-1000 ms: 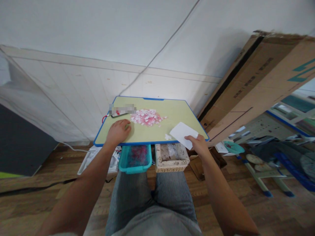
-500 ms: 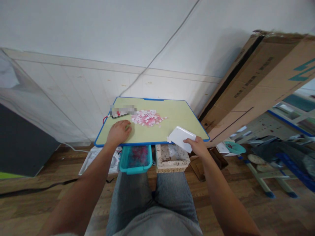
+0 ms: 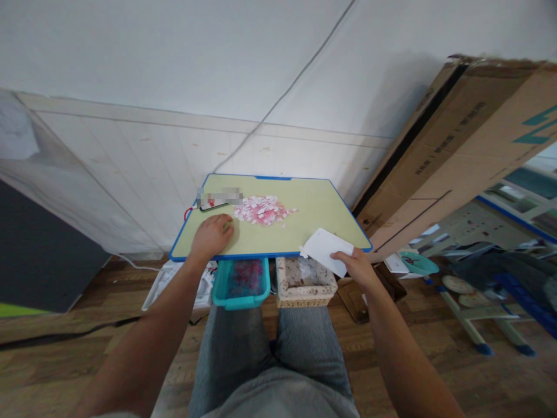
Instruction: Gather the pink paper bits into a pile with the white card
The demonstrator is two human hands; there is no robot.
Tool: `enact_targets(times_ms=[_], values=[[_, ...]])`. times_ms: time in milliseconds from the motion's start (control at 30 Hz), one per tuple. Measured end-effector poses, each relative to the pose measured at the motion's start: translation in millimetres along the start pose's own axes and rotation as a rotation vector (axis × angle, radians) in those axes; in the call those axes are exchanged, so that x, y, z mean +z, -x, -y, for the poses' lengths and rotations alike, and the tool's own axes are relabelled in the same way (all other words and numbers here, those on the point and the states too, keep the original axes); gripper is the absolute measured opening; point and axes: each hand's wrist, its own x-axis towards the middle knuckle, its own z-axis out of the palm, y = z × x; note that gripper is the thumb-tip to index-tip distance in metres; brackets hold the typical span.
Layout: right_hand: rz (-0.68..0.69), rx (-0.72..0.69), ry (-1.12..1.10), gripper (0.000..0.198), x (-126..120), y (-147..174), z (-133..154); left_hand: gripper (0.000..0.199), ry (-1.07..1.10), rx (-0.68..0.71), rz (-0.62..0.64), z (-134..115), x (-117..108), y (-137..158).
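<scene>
My right hand (image 3: 354, 262) grips a flat white rectangular piece (image 3: 327, 248) by its right side, thumb on top. I cannot tell whether it is card or plastic. It tilts over the table's front edge, and a small pale scrap (image 3: 303, 252) shows at its left corner. On the pale green tabletop (image 3: 313, 203), my left hand (image 3: 213, 234) rests palm down with its fingers loosely bent. Just beyond its fingertips lies a heap of small white and pink pieces (image 3: 261, 210). A phone (image 3: 213, 204), partly blurred out, lies behind the left hand.
Below the front edge sit a teal basket (image 3: 241, 299) with dark red contents and a patterned box (image 3: 307, 299). A large cardboard box (image 3: 456, 139) leans at the right. A wall (image 3: 174, 136) with a cable (image 3: 287, 90) stands behind the table. Desk legs (image 3: 470, 328) stand at right.
The white piece has turned slightly in my right hand's grip, so its broad face shows more. My left hand stays in place on the table. The whole view has shifted a little.
</scene>
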Motion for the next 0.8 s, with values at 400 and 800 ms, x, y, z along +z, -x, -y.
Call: enact_targets(times_ms=[400, 800], values=[[-0.004, 0.024, -0.077, 0.038, -0.2, -0.1, -11.1, 0.035, -0.015, 0.022, -0.009, -0.1, -0.8, 0.8], [-0.020, 0.058, -0.113, 0.038, 6.5, -1.9, -1.5, 0.035, -0.010, 0.014, -0.013, 1.7, 1.5, 0.0]])
